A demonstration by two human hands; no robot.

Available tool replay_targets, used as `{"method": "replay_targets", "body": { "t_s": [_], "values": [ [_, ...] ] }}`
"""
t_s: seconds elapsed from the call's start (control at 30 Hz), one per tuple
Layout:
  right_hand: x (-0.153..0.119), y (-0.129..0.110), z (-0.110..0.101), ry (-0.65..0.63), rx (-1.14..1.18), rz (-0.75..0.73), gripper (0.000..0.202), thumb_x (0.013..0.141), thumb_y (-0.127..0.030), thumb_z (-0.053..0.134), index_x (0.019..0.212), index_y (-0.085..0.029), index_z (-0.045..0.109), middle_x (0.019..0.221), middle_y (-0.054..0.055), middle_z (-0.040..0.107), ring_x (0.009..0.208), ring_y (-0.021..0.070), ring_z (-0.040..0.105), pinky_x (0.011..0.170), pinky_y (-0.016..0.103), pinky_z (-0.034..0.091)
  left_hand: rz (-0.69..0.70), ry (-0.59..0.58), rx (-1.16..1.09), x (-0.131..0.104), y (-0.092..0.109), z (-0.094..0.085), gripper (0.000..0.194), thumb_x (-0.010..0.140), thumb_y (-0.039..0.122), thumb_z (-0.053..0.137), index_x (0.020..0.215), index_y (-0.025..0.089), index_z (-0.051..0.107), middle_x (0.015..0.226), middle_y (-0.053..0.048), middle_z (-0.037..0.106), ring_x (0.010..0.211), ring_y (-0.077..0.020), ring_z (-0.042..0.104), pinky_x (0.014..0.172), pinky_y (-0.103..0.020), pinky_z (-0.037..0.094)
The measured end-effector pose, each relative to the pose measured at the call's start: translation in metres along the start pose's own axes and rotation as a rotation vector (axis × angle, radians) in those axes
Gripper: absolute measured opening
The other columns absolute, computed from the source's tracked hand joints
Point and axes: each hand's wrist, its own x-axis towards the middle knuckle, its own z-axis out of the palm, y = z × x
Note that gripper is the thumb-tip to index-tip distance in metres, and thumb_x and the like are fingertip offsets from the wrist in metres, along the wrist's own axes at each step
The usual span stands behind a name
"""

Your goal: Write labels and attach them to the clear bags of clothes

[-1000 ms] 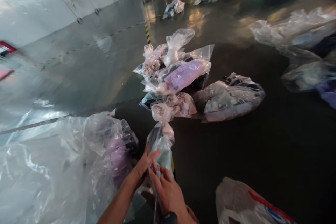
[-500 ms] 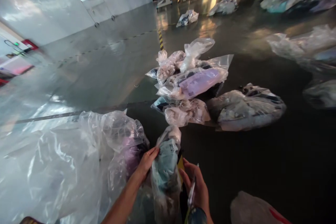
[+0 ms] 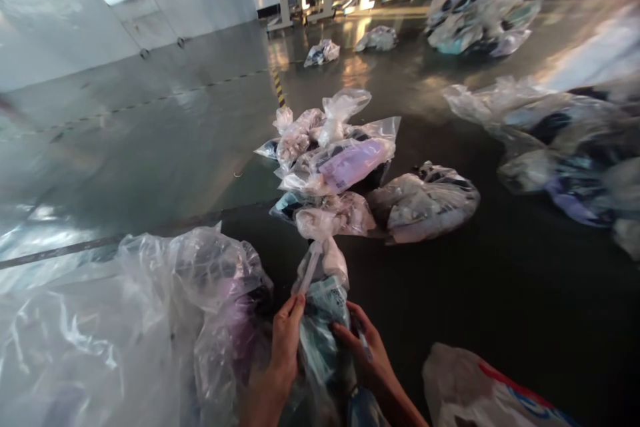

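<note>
Both hands grip a clear plastic bag stuffed with teal cloth point(image 3: 320, 320) low at the frame's centre: the left hand point(image 3: 286, 340) closes on its left side, the right hand point(image 3: 367, 347) on its right. Touching it on the left lies a large crumpled clear plastic sack point(image 3: 150, 320). Just beyond sits a pile of small clear bagged garments point(image 3: 340, 167). Dark glossy floor point(image 3: 500, 293) lies open to the right.

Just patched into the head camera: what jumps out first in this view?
Both hands, left hand and right hand, grip a clear plastic bag with teal fabric inside, low in the middle. Just beyond it a heap of bagged clothes lies on the dark floor, one bag showing lilac. A big crumpled plastic sheet fills the lower left.
</note>
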Motion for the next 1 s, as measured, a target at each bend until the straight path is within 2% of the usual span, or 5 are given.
{"method": "replay_targets", "body": {
  "t_s": [0.17, 0.37, 0.5, 0.73, 1.0],
  "values": [
    [0.006, -0.031, -0.031, -0.066, -0.045, -0.037, 0.047, 0.073, -0.045, 0.076, 0.111, -0.020, 0.063, 0.090, 0.002, 0.068, 0.079, 0.0190, 0.059, 0.068, 0.026, 0.044, -0.078, 0.001, -0.186, -0.013, -0.010, 0.022, 0.050, 0.063, 0.064, 0.077, 0.083, 0.020, 0.065, 0.077, -0.002, 0.068, 0.076, -0.0201, 0.064, 0.068, -0.027, 0.050],
    [0.033, -0.022, -0.070, -0.127, -0.284, -0.165, 0.025, 0.065, -0.028, 0.067, 0.087, -0.018, 0.070, 0.078, 0.001, 0.064, 0.075, 0.0191, 0.054, 0.069, 0.028, 0.039, 0.044, -0.078, 0.295, 0.010, -0.019, 0.023, 0.058, 0.066, 0.071, 0.071, 0.088, 0.018, 0.061, 0.080, -0.006, 0.065, 0.079, -0.0219, 0.063, 0.073, -0.029, 0.048],
    [0.040, -0.010, -0.069, -0.151, -0.235, -0.121, 0.024, 0.064, -0.027, 0.066, 0.085, -0.018, 0.071, 0.079, 0.001, 0.064, 0.076, 0.0195, 0.054, 0.070, 0.028, 0.040, 0.038, -0.044, 0.500, 0.030, -0.021, 0.023, 0.076, 0.069, 0.067, 0.072, 0.119, 0.015, 0.050, 0.103, -0.013, 0.068, 0.095, -0.0281, 0.065, 0.086, -0.035, 0.046],
    [0.027, -0.039, -0.068, -0.183, -0.166, -0.044, 0.036, 0.071, -0.040, 0.073, 0.101, -0.019, 0.067, 0.084, 0.000, 0.065, 0.078, 0.0182, 0.057, 0.073, 0.028, 0.043, 0.240, -0.118, 0.496, 0.044, -0.037, 0.037, 0.044, 0.084, 0.064, 0.053, 0.078, 0.021, 0.058, 0.081, -0.007, 0.066, 0.082, -0.0249, 0.061, 0.079, -0.030, 0.044],
    [0.028, -0.034, -0.060, -0.033, -0.230, -0.093, 0.041, 0.078, -0.057, 0.070, 0.087, -0.017, 0.068, 0.076, -0.001, 0.059, 0.074, 0.0147, 0.049, 0.068, 0.025, 0.037, 0.216, -0.091, 0.359, 0.037, -0.047, 0.044, 0.058, 0.083, 0.073, 0.045, 0.084, 0.018, 0.062, 0.086, -0.009, 0.066, 0.087, -0.0245, 0.060, 0.082, -0.029, 0.045]
  ]
}}
